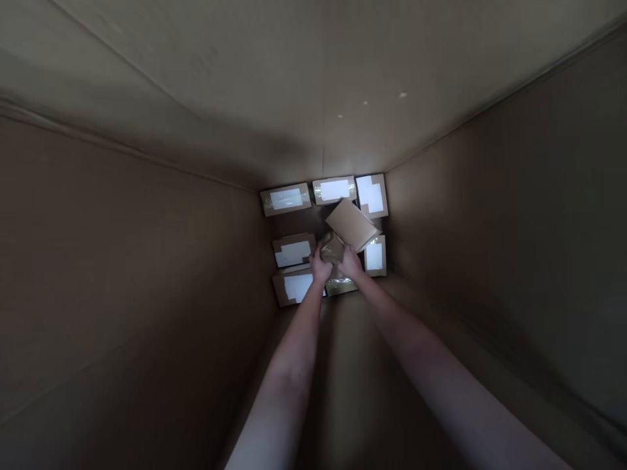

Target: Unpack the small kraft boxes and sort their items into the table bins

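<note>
Head view | left hand (pixel 321 267) clasping small box (pixel 333 248) | right hand (pixel 351 262) clasping same box | inside large carton (pixel 147 261)

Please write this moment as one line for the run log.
left hand: holds small tilted brown cardboard box | right hand: holds same box | around: white-labelled small boxes | inside: deep brown cardboard carton

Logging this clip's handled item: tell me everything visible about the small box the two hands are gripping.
The small box is plain brown cardboard, its upturned face bare of labels, its near end glossy as if taped. It sits tilted, turned diagonally, above the labelled boxes at the bottom of the deep carton. The left hand and right hand grip its near end.
</note>
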{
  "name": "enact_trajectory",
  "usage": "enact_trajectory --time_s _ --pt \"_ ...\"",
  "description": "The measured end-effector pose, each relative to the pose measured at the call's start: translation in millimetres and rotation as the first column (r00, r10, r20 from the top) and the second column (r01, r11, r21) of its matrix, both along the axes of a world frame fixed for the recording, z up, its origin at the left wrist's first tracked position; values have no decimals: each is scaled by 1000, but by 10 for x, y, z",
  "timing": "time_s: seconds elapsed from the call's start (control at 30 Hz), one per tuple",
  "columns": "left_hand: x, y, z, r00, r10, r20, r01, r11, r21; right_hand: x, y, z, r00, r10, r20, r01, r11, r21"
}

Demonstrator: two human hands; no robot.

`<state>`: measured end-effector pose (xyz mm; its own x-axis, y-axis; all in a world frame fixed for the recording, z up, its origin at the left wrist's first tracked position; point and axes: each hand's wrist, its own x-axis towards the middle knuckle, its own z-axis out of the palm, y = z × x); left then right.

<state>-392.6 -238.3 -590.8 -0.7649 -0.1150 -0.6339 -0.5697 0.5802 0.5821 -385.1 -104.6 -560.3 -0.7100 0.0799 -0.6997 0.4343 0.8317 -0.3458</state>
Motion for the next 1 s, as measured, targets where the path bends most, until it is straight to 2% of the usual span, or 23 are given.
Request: enact_trajectory --time_s 0.07,0.17,0.33,0.43,0.57,0.67,0.73,0.8,0.87,0.93,1.0 --pt "100 -28 252 999 21 -28 -20 1000 13 -68 -2 262 1000 -26 2 26 1000 7" --pt "165 -63 718 997 47 -64 -47 999 8 -142 7 787 999 12 -30 -13 1000 -25" --pt "30 -114 1677 988 5 -153 -1 1000 26 -172 66 1837 991 20 -132 -33 995 -94" --pt "-138 -162 2395 967 -81 -241 94 995 45 -190 90 2542 987 11 -159 -23 997 -71" --pt "-315 -239 3524 923 -172 -344 198 979 41 -175 58 3560 959 -45 -281 37 999 -32" --pt "-356 -290 4358 877 -232 -420 270 962 33 -94 -8 4264 918 -103 -382 95 995 -41" --pt "-342 -308 4845 834 -254 -490 309 950 33 -6 -63 4664 866 -147 -477 140 989 -51" --pt "-296 -301 5263 780 -274 -562 350 936 29 118 -116 5009 806 -194 -559 195 979 -59" --pt "-213 -253 5603 725 -295 -622 400 916 32 296 -143 5297 743 -246 -623 266 962 -63" --pt "-92 -155 5860 677 -322 -662 473 879 57 536 -127 5518 672 -304 -676 358 932 -63" --pt "59 -14 6049 629 -361 -689 573 814 96 836 -70 5675 589 -364 -721 470 881 -60"
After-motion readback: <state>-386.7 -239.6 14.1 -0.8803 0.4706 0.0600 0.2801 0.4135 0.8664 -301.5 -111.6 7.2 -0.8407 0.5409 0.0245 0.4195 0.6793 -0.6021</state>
